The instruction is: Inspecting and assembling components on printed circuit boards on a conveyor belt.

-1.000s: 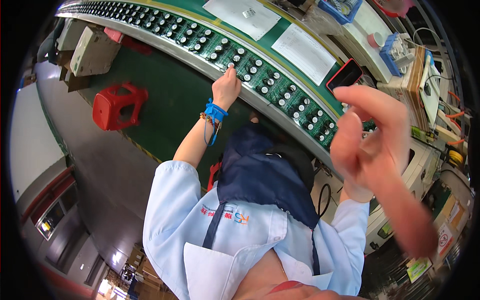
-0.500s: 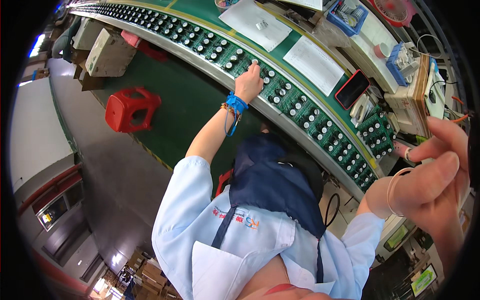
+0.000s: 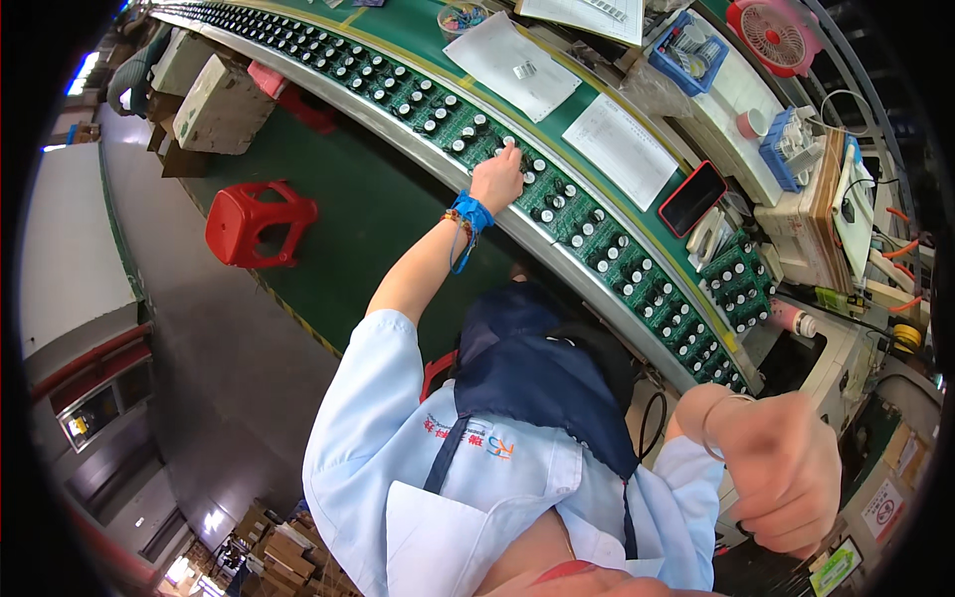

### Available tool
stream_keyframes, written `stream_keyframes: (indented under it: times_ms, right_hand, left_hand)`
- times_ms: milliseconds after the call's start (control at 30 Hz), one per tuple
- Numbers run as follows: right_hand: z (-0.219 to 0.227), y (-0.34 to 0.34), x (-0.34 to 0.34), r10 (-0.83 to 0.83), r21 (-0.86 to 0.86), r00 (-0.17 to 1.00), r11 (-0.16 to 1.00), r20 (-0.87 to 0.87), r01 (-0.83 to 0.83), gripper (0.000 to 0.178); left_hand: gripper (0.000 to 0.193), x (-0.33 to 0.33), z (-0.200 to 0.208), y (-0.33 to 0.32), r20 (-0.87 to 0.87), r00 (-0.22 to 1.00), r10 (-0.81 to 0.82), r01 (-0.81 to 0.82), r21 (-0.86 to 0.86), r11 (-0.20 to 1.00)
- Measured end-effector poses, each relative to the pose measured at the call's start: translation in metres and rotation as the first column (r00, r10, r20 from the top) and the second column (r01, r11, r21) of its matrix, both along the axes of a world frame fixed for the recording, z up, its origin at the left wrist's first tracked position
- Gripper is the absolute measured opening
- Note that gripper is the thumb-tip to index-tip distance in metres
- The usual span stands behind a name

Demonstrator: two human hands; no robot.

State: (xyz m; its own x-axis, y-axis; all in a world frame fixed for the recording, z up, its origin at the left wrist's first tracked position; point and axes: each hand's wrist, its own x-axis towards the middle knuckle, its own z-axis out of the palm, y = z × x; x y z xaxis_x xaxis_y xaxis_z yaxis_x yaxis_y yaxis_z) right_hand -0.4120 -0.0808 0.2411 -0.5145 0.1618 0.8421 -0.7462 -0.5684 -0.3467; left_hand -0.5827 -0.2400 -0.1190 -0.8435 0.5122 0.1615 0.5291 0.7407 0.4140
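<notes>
My left hand, wearing a blue wrist strap, reaches to the long line of green circuit boards. Its thumb and forefinger are pinched around a white-topped capacitor on one board. Many similar black, white-topped capacitors stand upright on the boards around it. My right hand is raised in the air at the lower right, away from the boards. Its fingers are bent downward and smeared by motion, and whatever they may hold cannot be made out.
Beyond the boards lie paper sheets, a red-edged phone and stacked circuit boards. Blue baskets and a pink fan stand farther right. A metal rail edges the line; a red stool stands left.
My right hand has swung down and leftward from the right edge, its fingers now curled. My left hand stays at the boards, slightly lower in the picture. The view has shifted a little.
</notes>
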Motion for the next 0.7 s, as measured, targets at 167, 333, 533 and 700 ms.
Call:
stream_keyframes:
  times_ms: [167, 333, 533, 700]
  right_hand:
    - [0.01, 0.014, -0.025, 0.77, 0.029, 0.625, 0.627, 0.129, -0.779, 0.024]
    - [0.022, 0.01, -0.018, 0.697, -0.119, 0.674, 0.712, 0.245, -0.692, 0.042]
    - [0.021, 0.014, -0.024, 0.763, -0.073, 0.626, 0.642, 0.163, -0.763, 0.04]
    - [0.023, 0.014, -0.018, 0.728, -0.078, 0.657, 0.68, 0.197, -0.729, 0.039]
  left_hand:
    - [0.02, -0.002, 0.021, -0.022, 0.005, 0.968, 0.251, -0.247, 0.205, 0.947]
    - [0.012, -0.013, 0.005, -0.052, -0.03, 0.955, 0.296, -0.296, 0.012, 0.955]
    - [0.019, -0.023, 0.002, -0.046, -0.087, 0.958, 0.273, -0.254, 0.187, 0.949]
    - [0.023, -0.028, 0.003, -0.042, 0.027, 0.966, 0.258, -0.26, 0.059, 0.964]
